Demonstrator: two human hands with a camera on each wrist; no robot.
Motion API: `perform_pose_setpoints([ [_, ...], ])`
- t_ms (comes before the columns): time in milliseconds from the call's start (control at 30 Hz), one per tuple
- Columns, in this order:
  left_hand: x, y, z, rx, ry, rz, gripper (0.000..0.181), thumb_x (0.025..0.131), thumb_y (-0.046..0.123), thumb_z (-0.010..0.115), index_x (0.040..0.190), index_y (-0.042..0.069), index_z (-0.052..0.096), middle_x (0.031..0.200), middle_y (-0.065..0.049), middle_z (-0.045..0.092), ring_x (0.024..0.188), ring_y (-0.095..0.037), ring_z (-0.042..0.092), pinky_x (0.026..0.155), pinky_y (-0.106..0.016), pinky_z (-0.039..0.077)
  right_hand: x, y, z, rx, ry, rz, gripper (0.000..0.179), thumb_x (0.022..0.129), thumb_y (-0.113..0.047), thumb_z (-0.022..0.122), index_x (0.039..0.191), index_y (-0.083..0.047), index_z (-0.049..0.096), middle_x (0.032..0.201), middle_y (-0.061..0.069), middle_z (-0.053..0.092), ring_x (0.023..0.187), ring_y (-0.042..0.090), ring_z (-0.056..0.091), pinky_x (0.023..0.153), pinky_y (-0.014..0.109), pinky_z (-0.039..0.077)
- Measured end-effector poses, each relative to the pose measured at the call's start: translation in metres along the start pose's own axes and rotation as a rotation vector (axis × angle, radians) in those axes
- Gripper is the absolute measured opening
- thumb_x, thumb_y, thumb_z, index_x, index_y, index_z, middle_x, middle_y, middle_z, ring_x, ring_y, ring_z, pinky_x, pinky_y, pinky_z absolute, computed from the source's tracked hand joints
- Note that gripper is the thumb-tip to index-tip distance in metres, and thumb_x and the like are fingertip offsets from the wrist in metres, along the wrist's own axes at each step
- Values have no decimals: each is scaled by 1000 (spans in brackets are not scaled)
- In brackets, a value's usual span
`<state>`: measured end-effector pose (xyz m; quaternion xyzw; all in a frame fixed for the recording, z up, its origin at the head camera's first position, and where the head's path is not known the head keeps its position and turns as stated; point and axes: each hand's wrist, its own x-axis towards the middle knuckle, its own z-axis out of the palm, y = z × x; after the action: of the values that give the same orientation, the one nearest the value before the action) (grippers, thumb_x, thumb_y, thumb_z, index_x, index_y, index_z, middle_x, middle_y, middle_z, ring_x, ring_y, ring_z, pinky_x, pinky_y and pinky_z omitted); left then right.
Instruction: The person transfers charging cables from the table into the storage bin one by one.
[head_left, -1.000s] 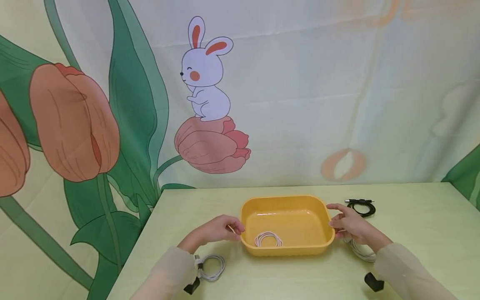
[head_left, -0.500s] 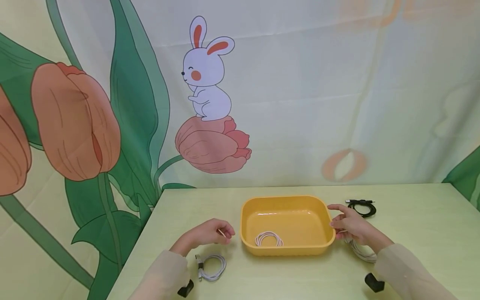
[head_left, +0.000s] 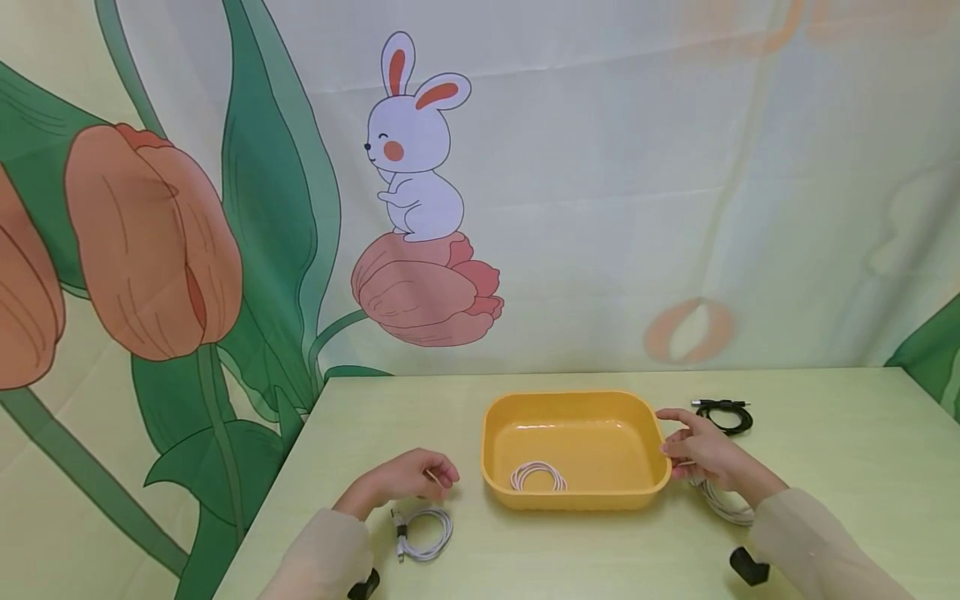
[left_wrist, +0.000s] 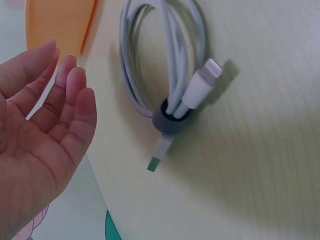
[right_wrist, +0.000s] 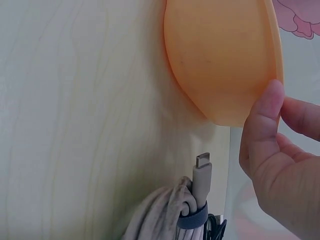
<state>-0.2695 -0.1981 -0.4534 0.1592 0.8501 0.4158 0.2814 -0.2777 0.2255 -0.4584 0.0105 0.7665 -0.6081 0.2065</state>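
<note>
A yellow tray point(head_left: 573, 502) rests on the table with a coiled pale pink-white cable point(head_left: 538, 475) inside at its front left. My left hand point(head_left: 412, 477), holding nothing, has relaxed, slightly bent fingers left of the tray. Just below it lies a coiled light grey cable point(head_left: 426, 537); the left wrist view shows its dark strap point(left_wrist: 167, 120) and white plug point(left_wrist: 202, 84). My right hand point(head_left: 705, 450) has its thumb and index finger at the tray's right rim, pinching it in the right wrist view. Below that hand is another coiled pale cable point(right_wrist: 165, 215), partly hidden in the head view.
A coiled black cable point(head_left: 724, 415) lies at the back right, behind my right hand. Two black wrist-worn pieces show beneath the sleeves. A printed cloth point(head_left: 570, 208) with a rabbit and tulips hangs behind the table point(head_left: 585, 558).
My left hand has let go of the tray's left rim and moved left and toward me, over the light grey cable. My right hand and the tray have stayed put.
</note>
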Motion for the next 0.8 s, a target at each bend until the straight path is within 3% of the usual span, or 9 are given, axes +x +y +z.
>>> perform_pose_setpoints([
  [800, -9, -19, 7, 26, 40, 45, 21, 75, -4, 60, 96, -6, 57, 87, -14, 58, 77, -14, 49, 67, -21, 43, 0, 1, 0, -1, -5, -7, 59, 87, -3, 49, 137, -5, 19, 93, 13, 50, 59, 14, 55, 56, 26, 52],
])
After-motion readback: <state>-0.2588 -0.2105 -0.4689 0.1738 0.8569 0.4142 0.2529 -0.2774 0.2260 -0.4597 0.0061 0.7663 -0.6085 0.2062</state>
